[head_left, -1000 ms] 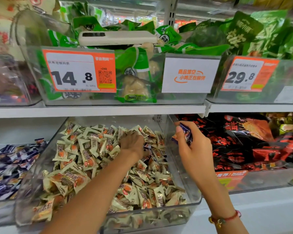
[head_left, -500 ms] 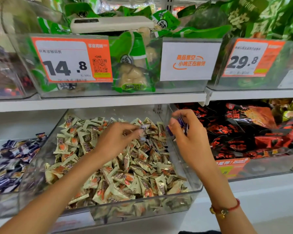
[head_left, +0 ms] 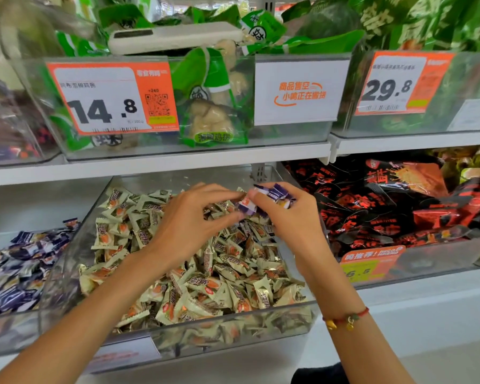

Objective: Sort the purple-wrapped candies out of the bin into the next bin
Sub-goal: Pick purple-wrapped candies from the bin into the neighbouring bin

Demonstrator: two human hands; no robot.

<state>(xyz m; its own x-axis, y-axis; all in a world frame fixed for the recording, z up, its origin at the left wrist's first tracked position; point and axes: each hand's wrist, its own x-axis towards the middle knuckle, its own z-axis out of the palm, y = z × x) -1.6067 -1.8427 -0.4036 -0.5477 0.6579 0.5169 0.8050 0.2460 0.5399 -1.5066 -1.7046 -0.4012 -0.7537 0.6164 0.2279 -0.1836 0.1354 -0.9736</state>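
- Risk one: we have several purple-wrapped candies (head_left: 272, 194) bunched in the right hand (head_left: 291, 217), fingers curled round them, held above the far right corner of the middle bin (head_left: 233, 321). Adding more to a full hand could squeeze one out, and it would drop back among the beige candies (head_left: 205, 281).
- Left hand (head_left: 194, 220) pinches one more purple piece (head_left: 245, 205) at its fingertips, touching the right hand's fingers. Looks like a hand-off between hands; that is the weak point, since slick wrappers slide.
- Risk two: the purple stock's bin (head_left: 39, 322) sits to the left of the middle one, while the loaded hand is on the right side. The carry would cross the whole open bin, so any slip lands in the wrong pile.
- Risk three: a few purple pieces (head_left: 250, 227) show under the hands, half buried. Easy to miss; digging may bury them deeper.
- Risk four: the red-and-black snack packs (head_left: 399, 206) lie just right of the loaded hand; a fumble that way puts candy in a third bin.
- Shelf: white store shelving, clear plastic bins side by side, lower row near us. The left bin already holds purple candy (head_left: 20, 267).
- Upper shelf (head_left: 178, 159): green packs (head_left: 211, 101) in clear bins, price tags reading 14.8 (head_left: 106, 101) and 29.8 (head_left: 391, 84), a white sign (head_left: 301, 91) between them.
- Room: shop aisle, bright even light. A red string bracelet (head_left: 347, 318) sits on the right wrist.
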